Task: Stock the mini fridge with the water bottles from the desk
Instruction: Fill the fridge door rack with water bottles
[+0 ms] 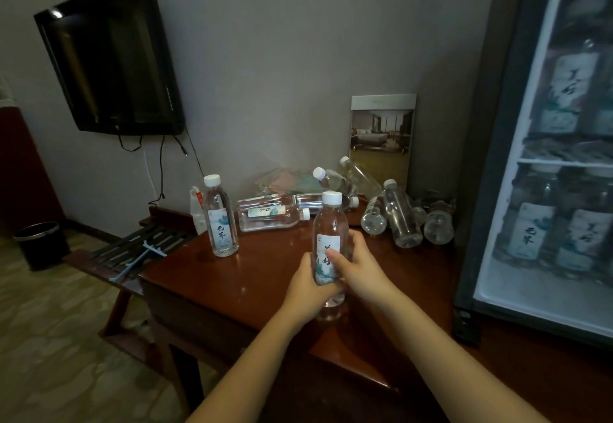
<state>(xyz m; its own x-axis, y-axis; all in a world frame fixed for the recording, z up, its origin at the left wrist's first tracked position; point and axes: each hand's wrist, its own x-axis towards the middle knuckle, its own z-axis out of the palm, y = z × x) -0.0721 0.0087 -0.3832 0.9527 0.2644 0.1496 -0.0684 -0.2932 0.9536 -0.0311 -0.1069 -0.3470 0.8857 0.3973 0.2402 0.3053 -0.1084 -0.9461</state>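
So, left hand (306, 285) and right hand (360, 266) both gripped one upright water bottle (330, 223); spare bottle (220, 220) stood left of it, bottle pile (403, 220) behind it, mini fridge (530, 124) right of it.

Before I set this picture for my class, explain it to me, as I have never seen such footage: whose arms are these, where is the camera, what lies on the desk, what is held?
There is one picture, taken by a wide-angle camera worn on a person's head and looking forward and down. No machine: the two bare arms are the wearer's. The left hand and right hand both grip a labelled, white-capped water bottle, held upright at a reddish wooden desk. On the desk stands a second bottle; further back, other bottles lie on their sides in a loose heap. At the right is the mini fridge, with more bottles blurred behind its glass. A room photo leans against the wall.
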